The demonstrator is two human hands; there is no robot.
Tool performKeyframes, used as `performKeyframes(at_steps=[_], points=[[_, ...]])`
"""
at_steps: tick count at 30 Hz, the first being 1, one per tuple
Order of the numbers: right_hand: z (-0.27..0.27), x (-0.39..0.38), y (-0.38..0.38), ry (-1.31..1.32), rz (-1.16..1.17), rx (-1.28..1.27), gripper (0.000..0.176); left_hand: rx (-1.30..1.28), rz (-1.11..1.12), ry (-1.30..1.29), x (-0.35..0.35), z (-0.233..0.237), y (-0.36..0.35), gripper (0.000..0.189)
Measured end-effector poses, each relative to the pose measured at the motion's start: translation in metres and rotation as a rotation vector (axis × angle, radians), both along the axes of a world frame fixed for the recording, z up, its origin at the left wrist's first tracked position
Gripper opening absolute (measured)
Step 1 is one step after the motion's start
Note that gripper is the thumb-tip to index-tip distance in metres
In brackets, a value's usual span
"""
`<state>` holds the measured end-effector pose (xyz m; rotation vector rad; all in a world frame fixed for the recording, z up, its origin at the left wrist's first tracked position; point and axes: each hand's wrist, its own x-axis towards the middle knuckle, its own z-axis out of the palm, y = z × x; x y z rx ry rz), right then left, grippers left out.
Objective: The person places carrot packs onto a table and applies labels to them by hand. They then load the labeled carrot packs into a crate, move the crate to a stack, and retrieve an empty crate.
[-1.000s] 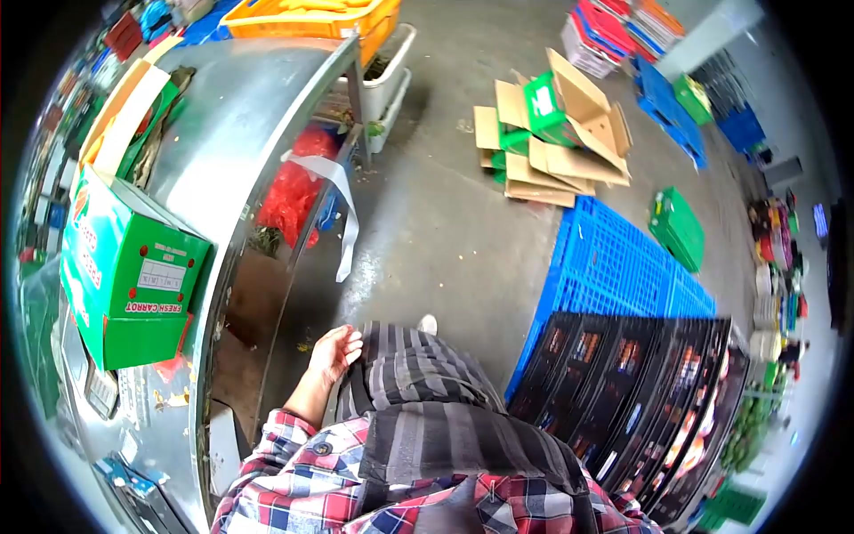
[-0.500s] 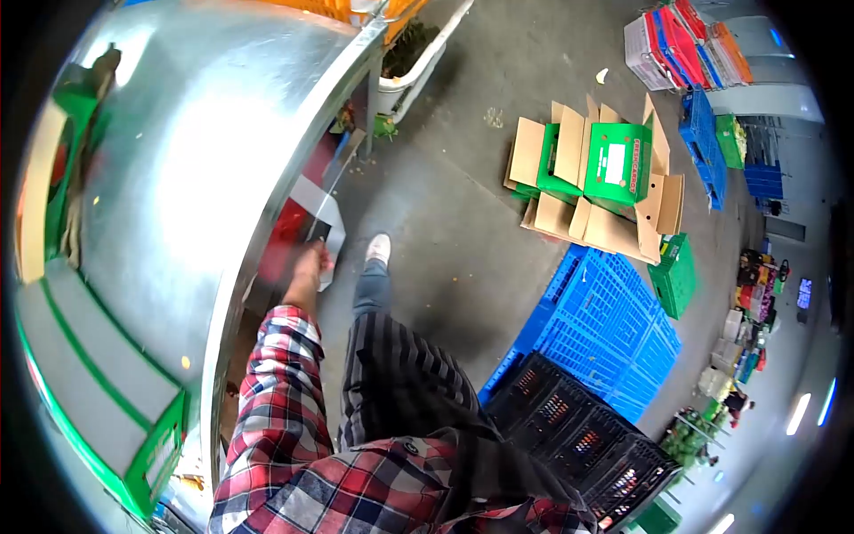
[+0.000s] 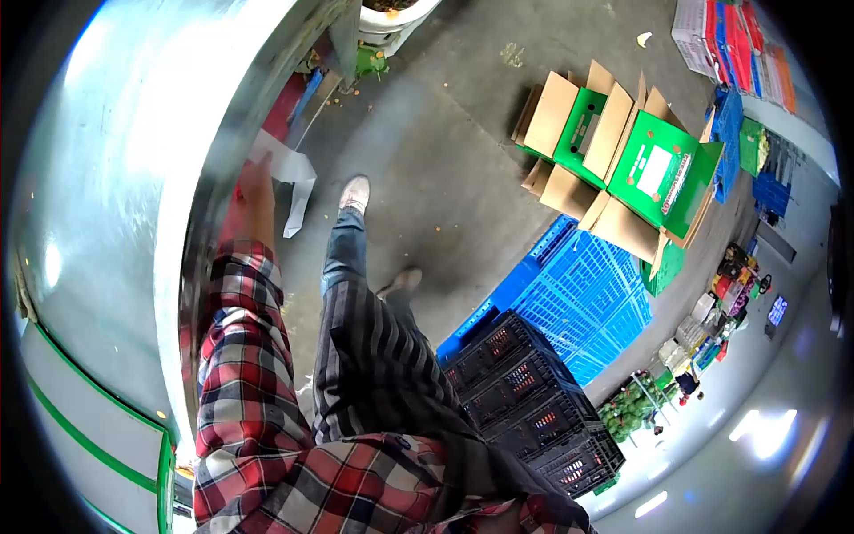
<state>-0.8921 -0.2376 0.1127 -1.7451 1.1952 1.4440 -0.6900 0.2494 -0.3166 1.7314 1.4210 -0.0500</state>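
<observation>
My left hand [image 3: 255,182] reaches down beside and partly below the edge of the metal table [image 3: 227,98]. It is at a white sheet-like piece [image 3: 298,175] that hangs out over the floor, with something red [image 3: 234,214] next to the wrist. The fingers are blurred and partly hidden, so whether they grip the white piece is not clear. My right hand is out of view; only a bit of plaid sleeve shows at the bottom edge.
Open green and brown cardboard boxes [image 3: 654,169] stand beyond a blue plastic pallet [image 3: 578,294]. Black crates [image 3: 525,400] are stacked close to my right side. A white tub [image 3: 391,25] stands at the top. A grey and green box [image 3: 89,400] lies at the lower left.
My left hand has shifted left and up in the view, farther in by the table edge. The view has turned and moved; a second foot now shows, and the boxes look nearer.
</observation>
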Motion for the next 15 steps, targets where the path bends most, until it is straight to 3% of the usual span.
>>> performKeyframes(at_steps=[1,5,6,8,9,12,15], points=[[0.002,0.002,0.001,0.006,-0.005,-0.004,0.016,-0.002,0.041,0.016,0.007,0.000,-0.003,0.046],[0.000,0.007,0.002,0.002,-0.024,-0.008,0.016,0.011,-0.028,-0.149,-0.040,-0.130,0.036,0.042],[-0.002,0.009,0.004,0.002,-0.027,-0.005,0.016,0.064,-0.064,-0.098,-0.040,-0.130,0.037,0.040],[-0.004,0.011,0.006,0.000,-0.037,0.005,0.016,0.124,-0.137,0.025,-0.045,-0.128,0.037,0.037],[-0.006,0.013,0.007,-0.004,-0.030,0.012,0.016,0.139,-0.175,0.088,-0.017,-0.068,0.027,0.035],[-0.007,0.028,0.009,-0.024,-0.009,0.063,0.016,0.501,-0.326,-0.099,-0.047,-0.025,-0.001,0.031],[0.004,0.050,0.015,-0.050,0.065,0.133,0.016,0.215,-0.154,-0.088,-0.071,0.005,-0.011,0.029]])
